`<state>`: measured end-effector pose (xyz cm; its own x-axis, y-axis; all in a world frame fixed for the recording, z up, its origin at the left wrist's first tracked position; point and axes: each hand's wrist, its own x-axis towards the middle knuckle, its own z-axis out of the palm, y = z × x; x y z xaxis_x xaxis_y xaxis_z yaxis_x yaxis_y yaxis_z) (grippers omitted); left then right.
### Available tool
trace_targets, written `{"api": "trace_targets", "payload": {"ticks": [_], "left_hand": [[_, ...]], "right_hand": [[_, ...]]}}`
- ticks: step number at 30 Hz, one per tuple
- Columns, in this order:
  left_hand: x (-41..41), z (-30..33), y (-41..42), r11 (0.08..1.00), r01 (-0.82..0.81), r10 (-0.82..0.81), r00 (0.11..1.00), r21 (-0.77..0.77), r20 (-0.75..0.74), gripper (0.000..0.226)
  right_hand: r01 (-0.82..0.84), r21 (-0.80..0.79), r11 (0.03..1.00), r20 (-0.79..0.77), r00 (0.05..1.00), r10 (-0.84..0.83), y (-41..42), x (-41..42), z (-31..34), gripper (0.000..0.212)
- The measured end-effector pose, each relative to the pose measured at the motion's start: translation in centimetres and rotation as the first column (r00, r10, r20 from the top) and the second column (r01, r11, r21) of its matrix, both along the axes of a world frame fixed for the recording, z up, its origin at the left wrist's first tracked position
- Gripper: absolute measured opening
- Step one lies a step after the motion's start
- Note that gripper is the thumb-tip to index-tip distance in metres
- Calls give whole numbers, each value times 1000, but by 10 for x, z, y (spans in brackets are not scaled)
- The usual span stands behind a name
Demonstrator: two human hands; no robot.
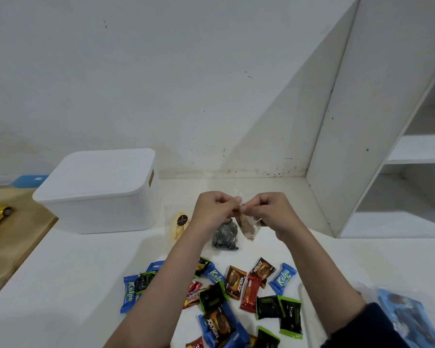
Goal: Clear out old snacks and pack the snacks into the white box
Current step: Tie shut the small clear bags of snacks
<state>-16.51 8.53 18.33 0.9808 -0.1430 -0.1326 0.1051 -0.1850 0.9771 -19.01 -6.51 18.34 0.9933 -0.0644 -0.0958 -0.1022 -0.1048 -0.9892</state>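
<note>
Left hand point(215, 209) and right hand point(269, 210) fingers pinching clear snack bag point(248, 226) above table point(73, 267), closed white box point(98, 192) at 9 o'clock, snack packets point(236, 285) at 6 o'clock

Both hands point(244, 209) pinch a clear snack packet point(248, 226) above scattered snacks point(236, 292).

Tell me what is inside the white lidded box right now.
That cannot be seen: the white plastic box has its lid on and its walls are opaque. Nothing rests on the lid. The wrapped snack packets all lie outside it on the white table.
</note>
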Motion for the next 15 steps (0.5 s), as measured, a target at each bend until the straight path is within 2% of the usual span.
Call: {"api": "trace_targets", "payload": {"ticks": [3, 6, 8, 12, 15], "left_hand": [[-1, -1, -1, 1000, 3, -3, 999, -1, -43, 7], [-3, -1, -2, 1000, 21, -21, 999, 3, -49, 20], [-4, -1, -2, 1000, 16, -16, 999, -6, -47, 18], [-4, -1, 1, 994, 22, -31, 996, -111, -81, 16], [-1, -3, 3, 989, 9, -22, 996, -148, -86, 6]], "right_hand": [[-9, 32, 999, -29, 1000, 10, -2, -2, -6, 16], [-20, 22, 1000, 10, 1000, 20, -2, -5, -8, 13], [-36, 22, 999, 26, 999, 36, -1, -5, -9, 12], [-37, 80, 996, -3, 999, 37, 0, -5, -10, 9], [-21, 124, 992, -52, 998, 27, -1, -5, -9, 9]]}}
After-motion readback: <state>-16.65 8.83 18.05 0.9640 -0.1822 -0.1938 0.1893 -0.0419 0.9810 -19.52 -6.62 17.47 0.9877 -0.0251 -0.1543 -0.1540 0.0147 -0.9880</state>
